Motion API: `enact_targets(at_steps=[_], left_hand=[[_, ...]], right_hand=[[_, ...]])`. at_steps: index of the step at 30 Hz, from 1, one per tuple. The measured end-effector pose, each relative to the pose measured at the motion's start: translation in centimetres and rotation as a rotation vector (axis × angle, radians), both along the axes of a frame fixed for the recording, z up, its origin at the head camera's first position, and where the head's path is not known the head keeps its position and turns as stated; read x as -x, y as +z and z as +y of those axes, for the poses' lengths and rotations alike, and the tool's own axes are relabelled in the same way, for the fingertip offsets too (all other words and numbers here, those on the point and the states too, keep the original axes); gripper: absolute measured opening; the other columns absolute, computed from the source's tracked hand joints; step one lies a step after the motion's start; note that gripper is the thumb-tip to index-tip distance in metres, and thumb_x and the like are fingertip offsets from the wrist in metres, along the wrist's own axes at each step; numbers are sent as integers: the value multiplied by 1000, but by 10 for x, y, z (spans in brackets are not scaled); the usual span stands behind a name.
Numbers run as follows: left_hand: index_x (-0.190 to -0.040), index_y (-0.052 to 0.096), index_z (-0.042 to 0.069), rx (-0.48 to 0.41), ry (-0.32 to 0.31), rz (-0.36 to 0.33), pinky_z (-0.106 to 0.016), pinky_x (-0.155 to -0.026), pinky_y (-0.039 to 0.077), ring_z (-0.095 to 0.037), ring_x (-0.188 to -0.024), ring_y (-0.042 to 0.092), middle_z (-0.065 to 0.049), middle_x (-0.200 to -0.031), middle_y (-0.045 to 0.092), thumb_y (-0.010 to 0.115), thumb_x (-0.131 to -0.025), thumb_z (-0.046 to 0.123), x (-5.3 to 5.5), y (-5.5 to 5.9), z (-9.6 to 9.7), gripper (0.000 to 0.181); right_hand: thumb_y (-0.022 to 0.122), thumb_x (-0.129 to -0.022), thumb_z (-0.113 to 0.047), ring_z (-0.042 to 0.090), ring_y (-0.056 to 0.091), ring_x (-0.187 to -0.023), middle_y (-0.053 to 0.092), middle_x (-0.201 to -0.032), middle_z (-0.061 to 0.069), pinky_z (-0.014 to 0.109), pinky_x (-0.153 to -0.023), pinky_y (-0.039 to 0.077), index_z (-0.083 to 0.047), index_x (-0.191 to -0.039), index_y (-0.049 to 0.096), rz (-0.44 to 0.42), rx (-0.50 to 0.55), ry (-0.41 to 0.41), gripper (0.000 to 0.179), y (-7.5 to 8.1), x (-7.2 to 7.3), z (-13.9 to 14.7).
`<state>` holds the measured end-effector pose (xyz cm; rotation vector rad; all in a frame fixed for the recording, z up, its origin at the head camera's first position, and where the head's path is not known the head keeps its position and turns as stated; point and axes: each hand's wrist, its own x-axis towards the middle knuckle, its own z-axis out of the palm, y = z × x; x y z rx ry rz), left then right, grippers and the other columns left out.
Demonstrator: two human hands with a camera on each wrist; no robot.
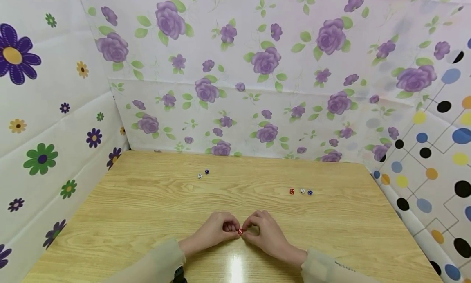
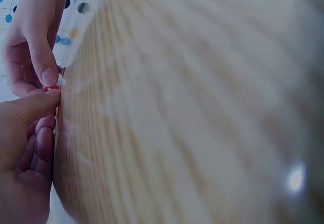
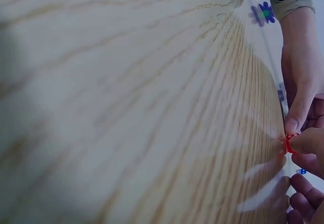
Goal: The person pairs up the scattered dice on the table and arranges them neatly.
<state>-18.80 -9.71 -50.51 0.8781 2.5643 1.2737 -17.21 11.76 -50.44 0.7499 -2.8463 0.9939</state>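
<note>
A small red die [image 1: 240,231] with white pips is low over the wooden table [image 1: 165,201], between the two hands near the front middle. My left hand [image 1: 215,230] pinches it from the left with thumb and index finger, the other fingers curled beneath. From the right, my right hand [image 1: 266,234] pinches the same die with thumb and index finger. In the left wrist view, the left thumb [image 2: 38,105] partly covers the red die [image 2: 49,88]. In the right wrist view, the right thumb [image 3: 306,140] overlaps the red die [image 3: 290,144].
Farther back on the left lie a white die [image 1: 200,176] and a dark blue die [image 1: 207,171]. To the right, another red die [image 1: 292,191], a white die [image 1: 303,191] and a blue die [image 1: 310,192] form a short row. Patterned cloth walls [image 1: 235,103] border the table.
</note>
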Motion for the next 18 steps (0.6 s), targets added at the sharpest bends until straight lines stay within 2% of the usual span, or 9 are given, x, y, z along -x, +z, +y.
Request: enact_targets(at_steps=[12, 16, 18], left_hand=[[-90, 72, 16, 15, -3, -7, -15, -66, 50, 5, -71, 55, 5, -83, 66, 78, -85, 15, -1, 1, -1, 8], [-89, 72, 19, 56, 13, 48, -15, -72, 49, 2, -78, 55, 7, -85, 65, 80, -84, 20, -1, 1, 0, 10], [-88, 72, 22, 94, 34, 104, -16, -74, 46, -1, -81, 54, 9, -85, 64, 81, -82, 24, -2, 1, 0, 11]], right_hand=[[78, -85, -28, 9, 52, -91, 62, -97, -15, 23, -77, 42, -33, -89, 70, -9, 8, 21, 10, -1, 0, -1], [78, -85, -28, 10, 52, -92, 62, -97, -16, 23, -77, 42, -34, -89, 70, -5, 12, 19, 11, -1, 0, 0], [78, -85, -28, 9, 53, -92, 61, -97, -16, 24, -78, 42, -34, -89, 70, -3, 9, 16, 11, -1, 0, 0]])
